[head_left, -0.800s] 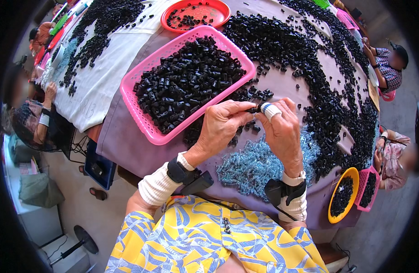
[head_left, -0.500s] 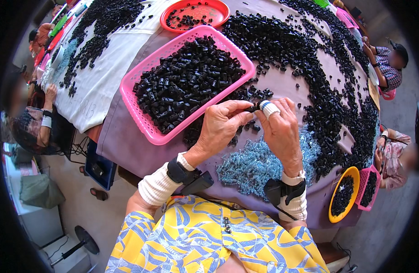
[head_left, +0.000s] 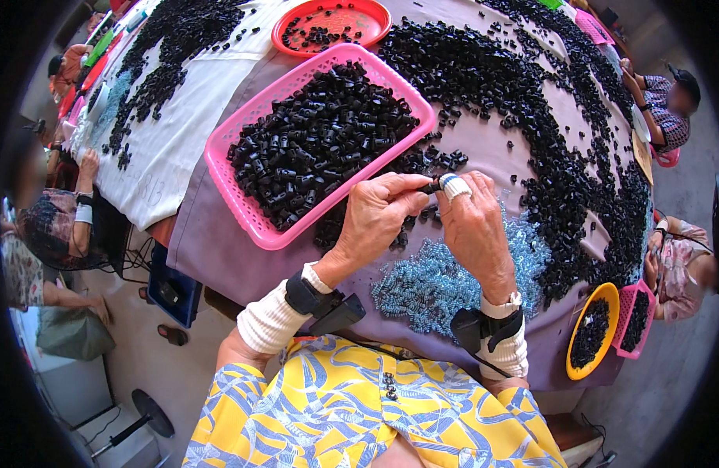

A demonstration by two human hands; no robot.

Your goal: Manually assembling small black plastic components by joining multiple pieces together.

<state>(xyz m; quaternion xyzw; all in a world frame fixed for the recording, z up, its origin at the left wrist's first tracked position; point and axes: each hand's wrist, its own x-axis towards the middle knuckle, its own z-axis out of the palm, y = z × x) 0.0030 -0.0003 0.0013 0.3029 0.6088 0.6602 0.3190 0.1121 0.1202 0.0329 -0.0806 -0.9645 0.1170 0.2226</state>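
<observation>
Over the table, my left hand [head_left: 381, 217] pinches a small black plastic cord lock [head_left: 430, 187] between thumb and fingertips. My right hand [head_left: 476, 230], with a white band round one finger, closes on the other end of the same piece. Fingers hide most of it. Beneath and beside my right hand lies a heap of small bluish metal springs [head_left: 426, 285]. Beyond my left hand stands a pink basket [head_left: 233, 195] filled with black cord lock parts [head_left: 320, 140]. More loose black parts [head_left: 445, 161] lie just past my fingertips.
A red tray [head_left: 375, 31] with some black parts stands behind the basket. Black parts [head_left: 484, 70] spread across the cloth-covered table [head_left: 211, 242]. At right are a yellow bowl [head_left: 571, 351] and a pink basket [head_left: 639, 343]. Other people sit at both sides.
My hands stay together on the black piece, with only slight finger movement. At the far left, another person's arm has come into view.
</observation>
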